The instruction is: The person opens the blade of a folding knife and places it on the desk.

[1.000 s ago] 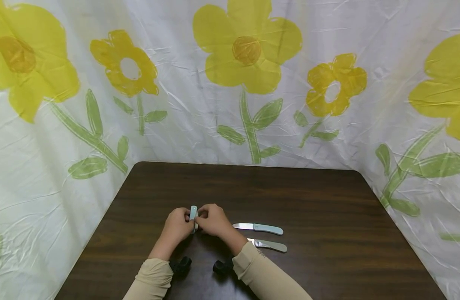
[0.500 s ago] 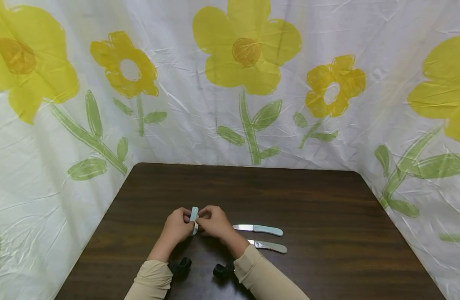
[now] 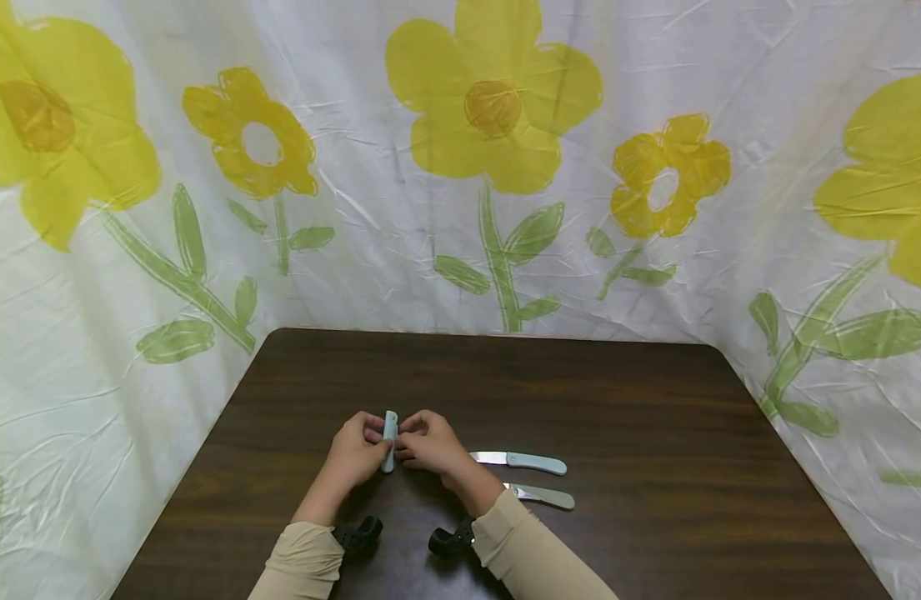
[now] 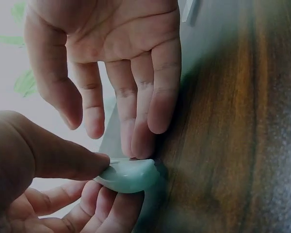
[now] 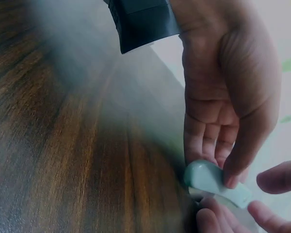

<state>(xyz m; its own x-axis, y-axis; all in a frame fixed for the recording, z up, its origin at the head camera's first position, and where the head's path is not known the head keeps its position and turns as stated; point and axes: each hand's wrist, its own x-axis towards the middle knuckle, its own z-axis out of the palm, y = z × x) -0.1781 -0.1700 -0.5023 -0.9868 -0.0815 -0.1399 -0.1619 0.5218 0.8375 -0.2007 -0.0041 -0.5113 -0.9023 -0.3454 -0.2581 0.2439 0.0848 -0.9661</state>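
A folding knife (image 3: 390, 427) with a pale blue handle stands lengthwise in my left hand (image 3: 352, 448), no blade showing in the head view. My left thumb (image 4: 82, 162) presses one side of the handle and the fingers lie along the other. Just to its right is my right hand (image 3: 432, 444), apart from the handle in the head view. Its fingers (image 4: 162, 85) hang loosely extended in the left wrist view and grip nothing. In the right wrist view, the knife's rounded handle end (image 5: 203, 175) points left, close over the table.
Right of my hands lie two unfolded knives, one light blue (image 3: 535, 462) and one grey-green (image 3: 550, 498), blades pointing left. My right forearm partly covers the grey-green one's blade. The dark wood table (image 3: 625, 400) ends at a flowered curtain (image 3: 370, 275).
The pale strip at the held knife's near end no longer shows; the handle now looks blue along its length. My right fingers have come away from it slightly to the right.
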